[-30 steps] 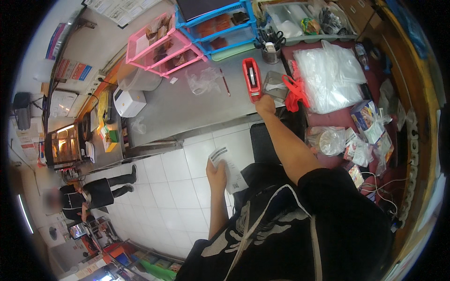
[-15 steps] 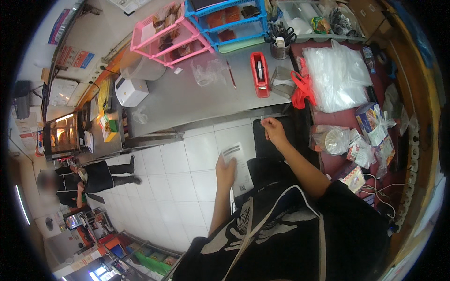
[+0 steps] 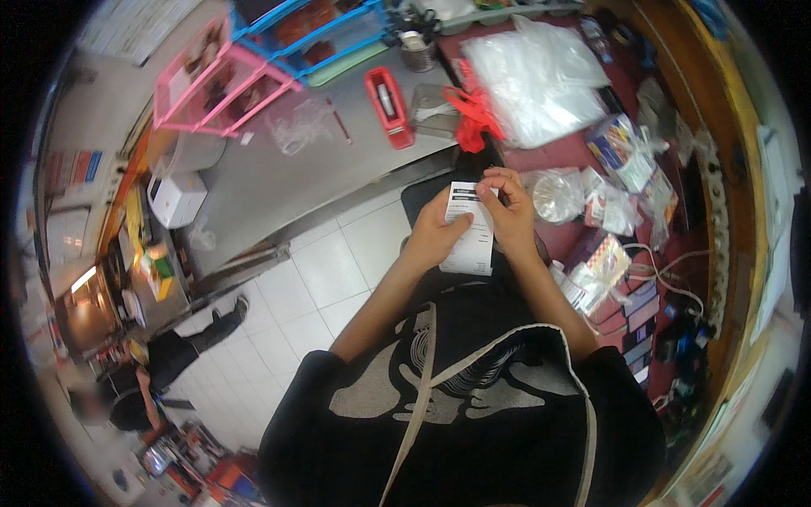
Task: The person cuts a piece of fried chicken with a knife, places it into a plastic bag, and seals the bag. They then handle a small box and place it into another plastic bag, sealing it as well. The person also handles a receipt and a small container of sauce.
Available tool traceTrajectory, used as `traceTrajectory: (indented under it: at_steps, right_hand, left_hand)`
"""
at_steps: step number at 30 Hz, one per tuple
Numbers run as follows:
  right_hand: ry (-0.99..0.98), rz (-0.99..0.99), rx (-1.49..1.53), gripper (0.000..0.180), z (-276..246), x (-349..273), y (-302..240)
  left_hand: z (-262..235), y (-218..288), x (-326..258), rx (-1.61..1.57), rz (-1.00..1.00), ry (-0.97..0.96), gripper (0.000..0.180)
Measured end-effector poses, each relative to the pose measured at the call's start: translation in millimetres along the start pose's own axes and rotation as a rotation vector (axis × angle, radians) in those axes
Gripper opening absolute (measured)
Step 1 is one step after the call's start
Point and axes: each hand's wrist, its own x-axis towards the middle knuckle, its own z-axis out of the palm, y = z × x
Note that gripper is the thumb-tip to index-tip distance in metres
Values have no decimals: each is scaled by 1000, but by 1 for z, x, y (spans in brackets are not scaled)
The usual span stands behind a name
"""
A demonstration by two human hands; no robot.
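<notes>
A white printed receipt point(image 3: 467, 247) is held upright in front of my body. My left hand point(image 3: 435, 228) is closed on its left edge, with the thumb lying across the paper. At the top right corner, my right hand point(image 3: 509, 207) pinches the receipt between thumb and fingers. A small piece of tape may be under the right fingertips, but I cannot make it out. Beyond my hands, on the metal counter's right end, stands a red tape dispenser point(image 3: 389, 108). Beside it lie a clear plastic box point(image 3: 436, 110) and a red plastic bag point(image 3: 473, 118).
A stack of clear plastic bags point(image 3: 541, 84) covers the dark red table to the right, near wrapped packages point(image 3: 625, 152) and white cables point(image 3: 667, 262). Pink trays point(image 3: 221, 89) and blue trays point(image 3: 312, 42) stand at the back. Another person point(image 3: 135, 393) works at far left.
My right hand has come down and left from beside the counter onto the receipt's top corner. The left hand has raised the receipt to meet it. The view has turned to the right.
</notes>
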Motion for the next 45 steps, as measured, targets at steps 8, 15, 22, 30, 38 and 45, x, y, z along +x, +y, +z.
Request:
traceTrajectory:
  at_steps: [8,15,22,30,38,45]
  right_hand:
    - [284,128,81,8,-47,-44,18]
    - [775,209,78,9,-106,-91,31]
    - [494,247,8,16,-160,-45,73]
    - [283,417,-577,31,-186,-26,109]
    - [679,-33,-372,15,-182,-29,26]
    - [-237,-140,-246,14,41,61,-18]
  left_hand:
    - [36,-17,19,-10,-108,-346,31]
    - [100,-62,37,306,-64,-668,31]
    - [131,-100,41,493,13,-547,28]
    - [85,-112,34,693,35,-643,23]
    - [-101,-104,65,534,171,458,35]
    - [-170,-85,133,885,531,695,65]
